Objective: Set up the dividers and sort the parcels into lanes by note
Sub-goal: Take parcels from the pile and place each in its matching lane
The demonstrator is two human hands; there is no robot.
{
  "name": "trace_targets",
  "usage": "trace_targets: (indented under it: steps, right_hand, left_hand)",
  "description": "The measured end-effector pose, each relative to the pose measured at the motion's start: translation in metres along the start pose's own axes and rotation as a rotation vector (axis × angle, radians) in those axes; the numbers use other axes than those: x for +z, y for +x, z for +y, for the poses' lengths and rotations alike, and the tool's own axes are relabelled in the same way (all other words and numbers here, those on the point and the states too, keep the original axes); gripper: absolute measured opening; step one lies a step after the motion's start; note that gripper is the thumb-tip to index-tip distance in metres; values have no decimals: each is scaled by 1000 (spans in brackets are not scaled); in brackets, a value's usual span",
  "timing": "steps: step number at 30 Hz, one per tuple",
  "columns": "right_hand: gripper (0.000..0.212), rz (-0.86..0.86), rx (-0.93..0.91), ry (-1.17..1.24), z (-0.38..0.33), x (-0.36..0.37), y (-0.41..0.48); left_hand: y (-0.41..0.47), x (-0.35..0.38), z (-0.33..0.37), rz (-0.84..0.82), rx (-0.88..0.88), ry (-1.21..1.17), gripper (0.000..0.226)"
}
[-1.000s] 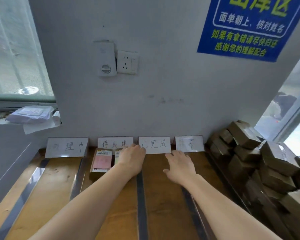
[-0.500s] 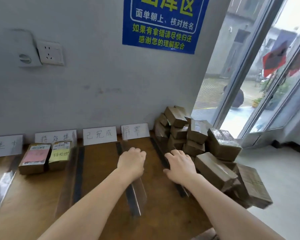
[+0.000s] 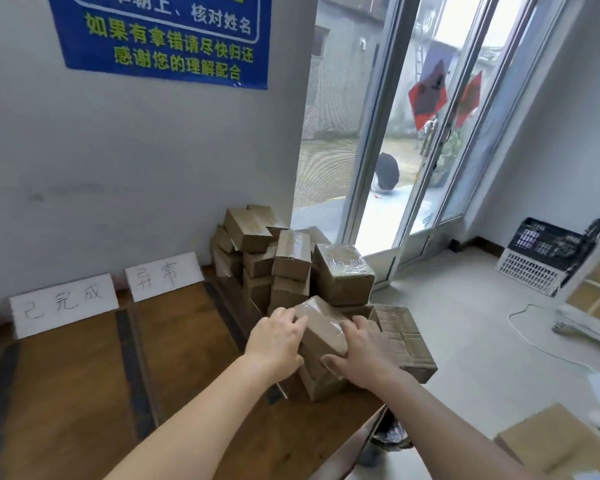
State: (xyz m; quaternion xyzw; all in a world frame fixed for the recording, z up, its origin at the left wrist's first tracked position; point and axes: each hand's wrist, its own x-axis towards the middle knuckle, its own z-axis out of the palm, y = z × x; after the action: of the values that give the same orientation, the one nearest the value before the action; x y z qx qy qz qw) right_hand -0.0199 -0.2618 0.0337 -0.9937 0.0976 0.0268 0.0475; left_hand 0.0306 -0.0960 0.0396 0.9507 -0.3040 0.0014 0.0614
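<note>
hands: swung right off the lanes; our left hand [image 3: 278, 344] and right hand [image 3: 361, 358] now clamp a small brown taped cardboard parcel [image 3: 321, 329] between them, at the near edge of the brown cardboard parcel heap [image 3: 284, 258].
task: we judge sorting continues; its note is hidden.
surface: brown wooden table [image 3: 184, 341], dark divider strips [image 3: 134, 368] left of our hands.
room: glass door [image 3: 406, 150] beyond our hands.

Soft daylight is being let in through the glass door [image 3: 413, 150] at the right, where the outside is being washed out toward white. Faint shadows are being cast under the parcels [image 3: 340, 275]. Lines are being bowed near the edges, and the left side of the table [image 3: 66, 393] is being blurred.
</note>
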Motion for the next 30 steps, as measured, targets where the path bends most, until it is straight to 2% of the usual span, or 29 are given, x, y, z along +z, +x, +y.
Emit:
trace_targets:
  steps: [6,11,14,16,19,20,22,24,26,29,30]
  right_hand:
    - [97,-103,46,142,29,20,32]
    - [85,-64,26,326,43,31,56]
    - [81,-80,57,579,51,30,65]
    - [76,-115,90,863,56,26,66]
    - [57,-210,153,1275,59,23,64]
    - [58,-233,177,1370,59,24,64]
    - [66,-281,240,1540,62,28,65]
    - [61,-329,275,1684,64,32,67]
    - [59,-385,229,1826,68,32,67]
    - [79,-511,98,1989,76,31,67]
    - [84,-552,54,2007,78,30,66]
  left_hand:
    - [49,22,11,-103,3,1,81]
    - [76,24,-1,-197,-21,-193,72]
    - [90,21,-12,-79,-47,-419,64]
    - [97,20,-17,49,-69,-592,58]
    - [98,20,-17,236,-116,-816,53]
    - [98,20,-15,273,-141,-891,54]
    - [97,22,-9,324,-212,-1047,60]
    - [95,23,1,352,-310,-1180,73]
    - [91,26,12,357,-383,-1304,90]
    - [82,33,33,325,-464,-1461,116]
    - [79,37,39,309,-493,-1534,117]
